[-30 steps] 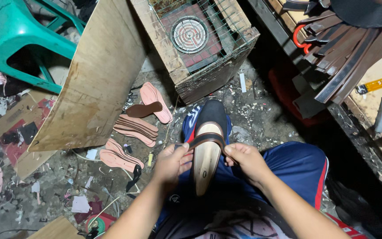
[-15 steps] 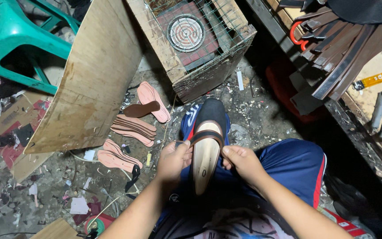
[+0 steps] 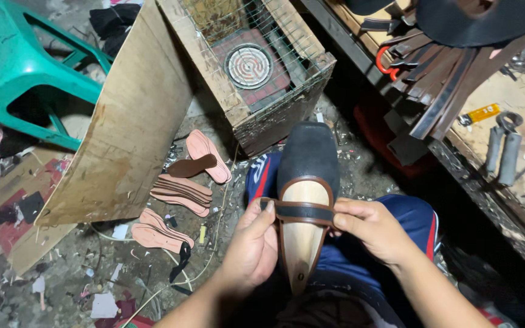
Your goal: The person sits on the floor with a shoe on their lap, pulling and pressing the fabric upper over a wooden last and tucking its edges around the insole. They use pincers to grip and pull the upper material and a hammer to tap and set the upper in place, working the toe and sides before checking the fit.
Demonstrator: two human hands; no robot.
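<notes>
Brown strap (image 3: 302, 211) pinched at both ends — left hand (image 3: 251, 246) fingers closed on its left end, right hand (image 3: 370, 229) thumb and fingers closed on its right end, strap pulled flat across the shoe's opening. The strap sits on a black shoe upper (image 3: 308, 157) with brown trim, mounted on a pale wooden last (image 3: 301, 243) that rests toe-away on the person's lap, between the two hands. Blue shorts with red and white stripes (image 3: 414, 225) under the last. Just left of the left hand, on the littered floor — stacks of pink insoles (image 3: 180, 193) and one dark brown insole (image 3: 191, 166). Further left a leaning sheet of board (image 3: 126, 127), and a teal plastic chair (image 3: 25, 67) beyond it. Ahead of the shoe toe a wooden crate with wire mesh (image 3: 256, 73) holding a round coil burner (image 3: 248, 65). Right side: workbench (image 3: 487, 164) with dark leather strips (image 3: 439, 79) hanging over its edge, grey-handled pliers (image 3: 502, 146) on top.
</notes>
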